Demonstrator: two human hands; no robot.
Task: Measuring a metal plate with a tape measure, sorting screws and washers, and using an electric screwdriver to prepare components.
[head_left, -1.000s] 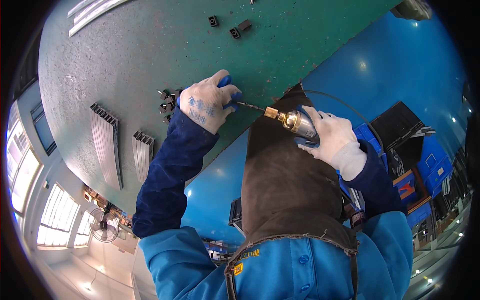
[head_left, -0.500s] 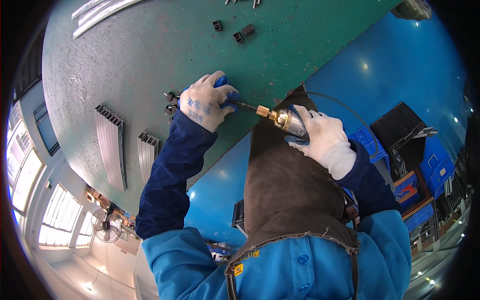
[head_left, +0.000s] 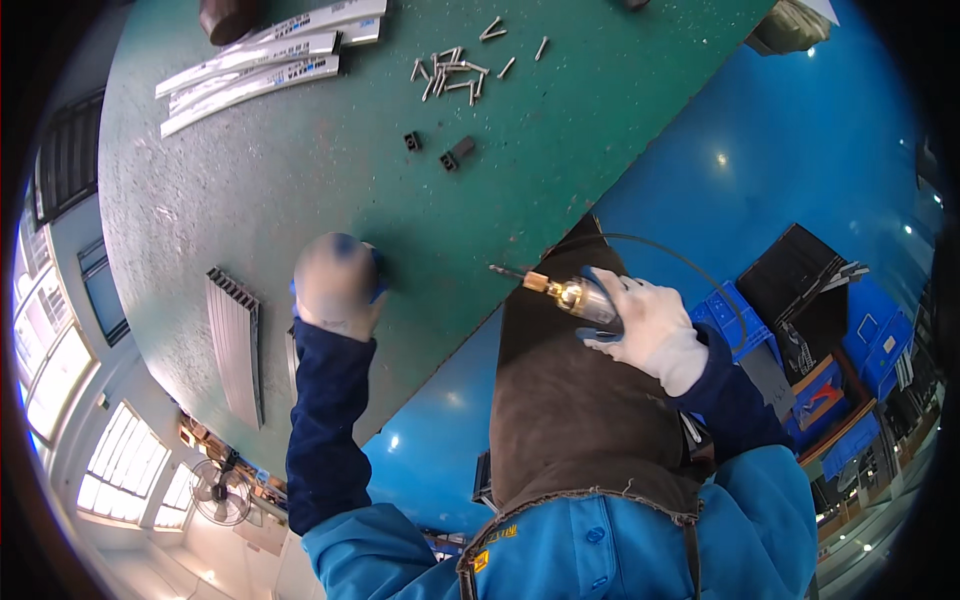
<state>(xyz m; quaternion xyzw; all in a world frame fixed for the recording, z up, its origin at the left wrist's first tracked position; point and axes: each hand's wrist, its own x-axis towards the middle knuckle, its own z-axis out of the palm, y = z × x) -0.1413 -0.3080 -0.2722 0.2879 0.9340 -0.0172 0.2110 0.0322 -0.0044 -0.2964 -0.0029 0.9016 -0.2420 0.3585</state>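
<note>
My right hand [head_left: 648, 325] wraps round the body of an air die grinder [head_left: 588, 298] with a brass-coloured collar. Its thin dark bit [head_left: 508, 271] points left over the table's edge and touches nothing. Smeared by motion, my left hand [head_left: 338, 285] is over the green tabletop [head_left: 440, 235], well left of the bit. Its fingers and anything in them cannot be made out. Just below that hand stands a bundle of grey ribbed metal strips [head_left: 235, 350]. Both hands wear white gloves with blue palms.
Several silver screws or pins [head_left: 455, 75] lie at the far side, with black plastic blocks [head_left: 457, 154] nearer. White-silver profiles [head_left: 270, 75] are stacked far left. A thin hose [head_left: 690, 262] arcs rightward from the grinder. Blue bins [head_left: 735, 315] stand on the right.
My left hand has moved left, away from the bit, and now covers where small black pieces lay. The right hand keeps its hold. The view has shifted, showing more of the far tabletop.
</note>
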